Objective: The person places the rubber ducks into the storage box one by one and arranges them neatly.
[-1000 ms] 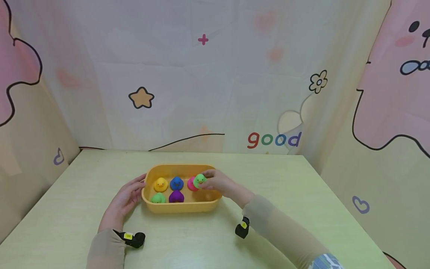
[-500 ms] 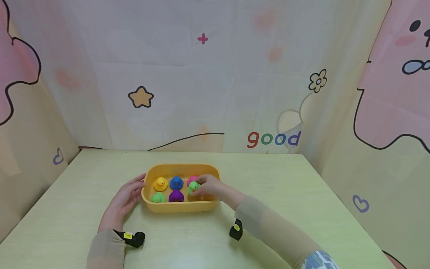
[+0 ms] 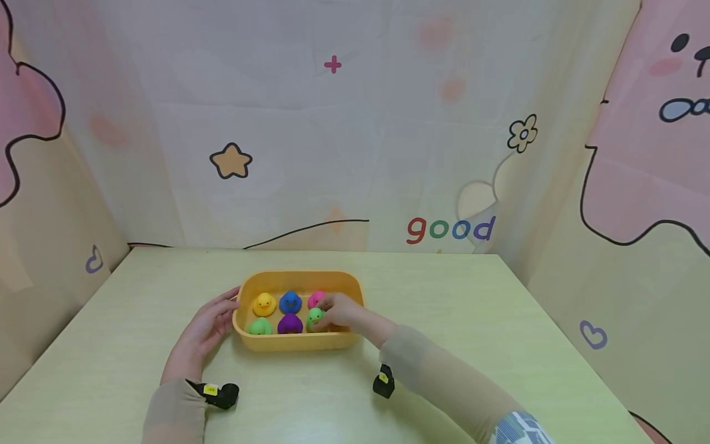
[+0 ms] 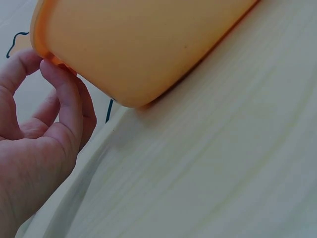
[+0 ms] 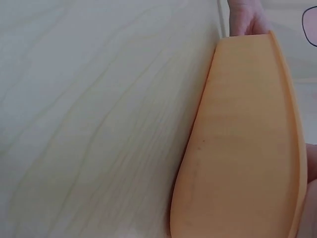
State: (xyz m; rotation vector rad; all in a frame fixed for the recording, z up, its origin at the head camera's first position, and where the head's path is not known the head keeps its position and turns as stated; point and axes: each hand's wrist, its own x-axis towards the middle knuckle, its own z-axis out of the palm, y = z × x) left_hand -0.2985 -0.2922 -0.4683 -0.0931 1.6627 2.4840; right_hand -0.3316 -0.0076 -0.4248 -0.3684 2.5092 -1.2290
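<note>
A yellow-orange plastic tub (image 3: 302, 343) stands on the table. At its left end my left hand (image 3: 208, 322) holds the rim with curled fingertips, seen closer in the left wrist view on the tub's wall (image 4: 114, 49). Inside the right part, my right hand (image 3: 345, 311) pinches a light green rubber duck (image 3: 314, 316), low in the tub in front of a pink duck (image 3: 315, 298). To the left sit a blue duck (image 3: 291, 301), a purple duck (image 3: 289, 324), a yellow duck (image 3: 264, 303) and a second green duck (image 3: 260, 326). In the right wrist view the tub's wall (image 5: 237, 139) hides the ducks.
The pale wooden table (image 3: 299, 401) spreads around the tub. A printed cloth backdrop (image 3: 333, 154) rises behind it and along both sides. Black wrist cameras hang at the left cuff (image 3: 219, 394) and right cuff (image 3: 384, 381).
My right hand has carried the green duck left and down, from beside the pink duck to a spot in front of it. My left hand stays at the tub's left end.
</note>
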